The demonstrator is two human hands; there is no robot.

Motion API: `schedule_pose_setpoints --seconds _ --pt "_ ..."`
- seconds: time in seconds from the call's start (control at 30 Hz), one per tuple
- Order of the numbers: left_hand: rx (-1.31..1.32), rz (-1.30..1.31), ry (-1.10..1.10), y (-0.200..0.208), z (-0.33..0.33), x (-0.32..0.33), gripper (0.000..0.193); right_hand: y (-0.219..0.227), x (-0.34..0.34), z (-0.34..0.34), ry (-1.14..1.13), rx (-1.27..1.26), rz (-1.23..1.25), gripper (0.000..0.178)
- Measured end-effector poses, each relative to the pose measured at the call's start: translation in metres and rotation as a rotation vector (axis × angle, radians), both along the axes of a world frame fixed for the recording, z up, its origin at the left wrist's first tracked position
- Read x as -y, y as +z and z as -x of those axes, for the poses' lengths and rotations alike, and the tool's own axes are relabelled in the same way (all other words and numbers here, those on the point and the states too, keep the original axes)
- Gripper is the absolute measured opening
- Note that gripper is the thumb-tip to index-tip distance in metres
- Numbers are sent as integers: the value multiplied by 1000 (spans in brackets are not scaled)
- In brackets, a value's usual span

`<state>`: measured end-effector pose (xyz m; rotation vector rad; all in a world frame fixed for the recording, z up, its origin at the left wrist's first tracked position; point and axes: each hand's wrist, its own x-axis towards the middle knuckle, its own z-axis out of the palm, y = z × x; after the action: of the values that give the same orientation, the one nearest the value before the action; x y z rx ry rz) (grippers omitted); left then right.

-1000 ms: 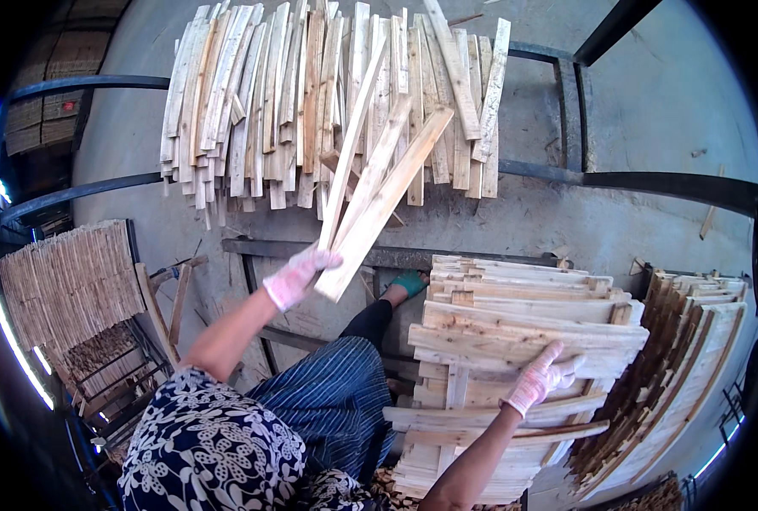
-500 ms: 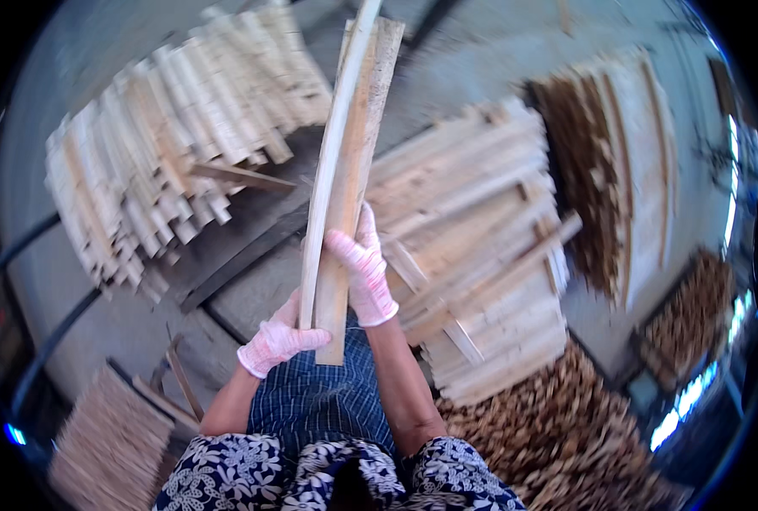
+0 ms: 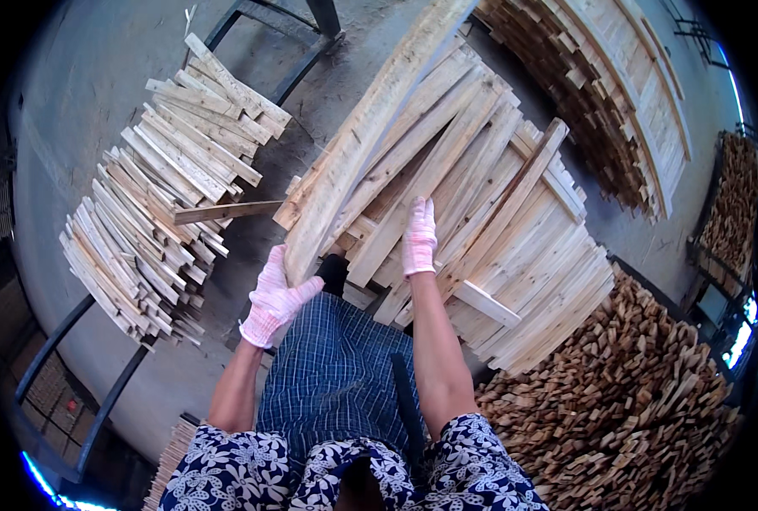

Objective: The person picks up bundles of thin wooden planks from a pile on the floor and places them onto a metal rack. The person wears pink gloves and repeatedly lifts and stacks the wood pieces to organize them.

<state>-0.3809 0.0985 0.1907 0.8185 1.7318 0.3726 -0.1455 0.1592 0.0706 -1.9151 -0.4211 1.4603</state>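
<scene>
My left hand (image 3: 278,296), in a pink-and-white knit glove, is closed on the near end of a long wooden board (image 3: 357,136). The board slants away to the upper right over a stack of planks (image 3: 536,264). A second board (image 3: 292,209) shows its end just beyond the held one; whether it rests on the stack I cannot tell. My right hand (image 3: 420,237), gloved alike, is off the held board. Its fingers stretch forward over the stack, next to a slanting loose plank (image 3: 438,166). Its thumb is hidden.
At the left lies a layered pile of pale slats (image 3: 166,179), with one brown slat (image 3: 225,211) jutting out. Cut wood ends (image 3: 609,409) fill the lower right. Another tall stack (image 3: 583,94) stands far right. Dark metal frames (image 3: 311,51) rise at the back and lower left.
My view has turned to the right, toward the plank stack. My right hand has let go of the boards and moved right; my left hand still grips a board, which now slants over the stack.
</scene>
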Motion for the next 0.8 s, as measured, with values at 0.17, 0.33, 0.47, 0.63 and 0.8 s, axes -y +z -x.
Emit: schedule_pose_setpoints --seconds 0.17,0.33,0.47,0.63,0.8 --pt "-3 -28 -128 3 -24 5 68 1 -9 -11 217 312 111 75" --pt "119 75 -203 6 -70 43 75 46 3 -78 325 1026 -5 84" --pt "204 75 -197 -13 -117 72 73 -8 26 -118 279 897 363 106" --pt "-257 41 -512 -67 -163 103 84 7 33 -129 193 637 141 101" --pt "-535 -113 -712 -61 -203 76 90 41 109 -206 280 600 13 96"
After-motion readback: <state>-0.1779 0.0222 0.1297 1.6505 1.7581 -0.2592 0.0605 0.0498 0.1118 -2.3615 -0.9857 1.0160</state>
